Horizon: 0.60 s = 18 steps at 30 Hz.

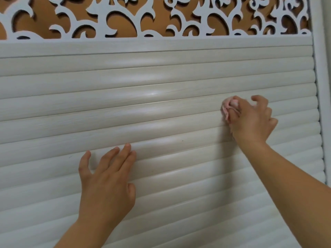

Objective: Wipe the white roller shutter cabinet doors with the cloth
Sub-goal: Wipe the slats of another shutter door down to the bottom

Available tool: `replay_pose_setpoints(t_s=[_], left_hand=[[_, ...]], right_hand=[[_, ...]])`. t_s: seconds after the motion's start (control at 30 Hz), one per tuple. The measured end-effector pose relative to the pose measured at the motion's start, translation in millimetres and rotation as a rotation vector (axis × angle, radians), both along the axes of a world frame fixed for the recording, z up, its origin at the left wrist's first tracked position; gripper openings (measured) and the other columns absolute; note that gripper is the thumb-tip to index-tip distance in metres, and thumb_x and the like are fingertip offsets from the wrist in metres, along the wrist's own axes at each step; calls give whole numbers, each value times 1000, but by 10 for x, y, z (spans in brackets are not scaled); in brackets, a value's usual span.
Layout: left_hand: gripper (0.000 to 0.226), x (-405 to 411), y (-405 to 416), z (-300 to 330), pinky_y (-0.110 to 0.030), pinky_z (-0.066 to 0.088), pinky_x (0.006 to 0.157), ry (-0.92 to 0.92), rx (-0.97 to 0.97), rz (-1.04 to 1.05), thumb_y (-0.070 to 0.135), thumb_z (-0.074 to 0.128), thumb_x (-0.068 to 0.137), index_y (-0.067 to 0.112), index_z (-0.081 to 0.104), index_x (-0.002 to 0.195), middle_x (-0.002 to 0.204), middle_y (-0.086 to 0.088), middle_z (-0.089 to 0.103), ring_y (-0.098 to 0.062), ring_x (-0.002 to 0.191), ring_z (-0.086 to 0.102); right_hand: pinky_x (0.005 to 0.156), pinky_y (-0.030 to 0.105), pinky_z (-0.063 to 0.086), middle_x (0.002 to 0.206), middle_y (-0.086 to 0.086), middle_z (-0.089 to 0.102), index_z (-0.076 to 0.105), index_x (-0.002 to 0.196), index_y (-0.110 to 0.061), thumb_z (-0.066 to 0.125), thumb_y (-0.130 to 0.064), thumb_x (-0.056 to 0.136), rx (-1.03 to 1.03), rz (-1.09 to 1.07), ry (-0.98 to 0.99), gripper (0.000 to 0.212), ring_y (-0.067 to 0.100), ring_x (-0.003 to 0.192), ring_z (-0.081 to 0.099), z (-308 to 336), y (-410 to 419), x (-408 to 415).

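**Q:** Pinched how, and where, is the cloth held?

**A:** Bunched into a wad, the small pale pink cloth (226, 109) is gripped between the thumb and curled forefinger of the right hand (251, 120) and is pressed against the white roller shutter cabinet door of rounded horizontal slats (161, 111), on its right-hand part, near the white side frame (322, 86). The other fingers of that hand are seen lifted and loosely bent. The left hand (107, 181) is laid flat on the slats lower down and well to the left, its fingers straight and only slightly spread; nothing is held in it.

**Q:** How is the step in hand judged to be done well?

**A:** A stroke along one slat is judged to be under way. The wad is best drawn lengthwise along the slat, so that the curved face and the groove beside it are both reached. The shutter is likely to give under pressure, so it should be steadied by the flat hand.

**Q:** Are any containers shown, and what is held in them?

**A:** None is shown. Above the door, only a white scrollwork fretwork panel over a brown backing (161, 17) is seen. What is kept behind the shutter cannot be told.
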<state>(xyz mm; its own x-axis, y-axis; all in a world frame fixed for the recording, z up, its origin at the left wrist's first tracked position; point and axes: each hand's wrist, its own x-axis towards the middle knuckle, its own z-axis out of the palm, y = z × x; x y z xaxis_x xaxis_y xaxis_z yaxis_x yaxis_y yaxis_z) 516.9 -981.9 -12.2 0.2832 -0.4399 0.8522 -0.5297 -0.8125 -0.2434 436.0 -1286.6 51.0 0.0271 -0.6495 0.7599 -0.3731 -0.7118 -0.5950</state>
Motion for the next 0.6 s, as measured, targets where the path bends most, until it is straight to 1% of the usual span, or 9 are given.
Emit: replay_pose_setpoints(t_s=[0.07,0.13,0.23,0.3,0.37,0.43,0.47,0.53,0.6], left_hand=[[64,-8,-18,-10,-57,15,104,10,-9,12,29,30,66,12,65,117,128,-2,59,-19,118,48],[64,-20,-32,-25,-56,16,104,15,-22,26,28,30,66,11,65,116,128,-3,60,-23,116,56],[63,-37,-50,-31,-55,16,104,23,-43,35,28,30,65,10,66,113,127,-4,60,-25,115,57],[63,-38,-43,-42,-54,17,103,28,-47,41,29,30,65,10,66,113,127,-5,60,-26,115,57],[63,-36,-33,-48,-54,17,103,33,-48,45,29,30,64,10,66,113,127,-5,60,-26,115,57],[63,-41,-30,-50,-54,18,103,38,-54,43,29,31,64,9,65,112,127,-5,60,-26,116,56],[62,-45,-26,-50,-54,18,103,39,-56,41,29,31,63,9,65,111,127,-5,60,-26,115,56],[62,-63,-34,-50,-53,18,103,40,-55,48,30,31,63,10,66,110,126,-6,60,-26,114,57],[62,-73,-31,-47,-54,16,104,42,-46,68,30,31,64,10,66,111,126,-5,60,-25,114,57]], right_hand=[[95,42,28,134,9,41,58,123,-24,48,-35,95,107,3,-60,32,33,117,42,-74,17,37],[94,40,28,126,11,44,54,128,-22,45,-33,97,156,32,-109,34,33,112,43,-173,171,133],[89,39,28,119,12,45,53,129,-22,46,-32,97,130,85,-156,34,33,108,45,-319,546,288],[85,39,28,116,12,47,53,127,-23,48,-33,96,97,107,-122,34,33,106,46,-385,820,375],[77,39,31,104,13,53,59,121,-22,57,-31,91,9,128,-96,31,34,95,51,-445,1098,472],[65,36,36,85,11,57,67,106,-21,71,-27,79,-123,131,-112,27,32,76,57,-488,1379,570],[61,34,37,79,8,57,68,101,-22,72,-27,76,-190,144,-96,26,30,69,57,-510,1513,610],[60,31,36,78,5,58,69,101,-24,58,-30,76,-341,188,-13,28,27,66,55,-563,1699,648],[62,31,31,81,4,60,70,106,-24,43,-30,76,-473,231,53,41,25,67,54,-590,1739,614]])
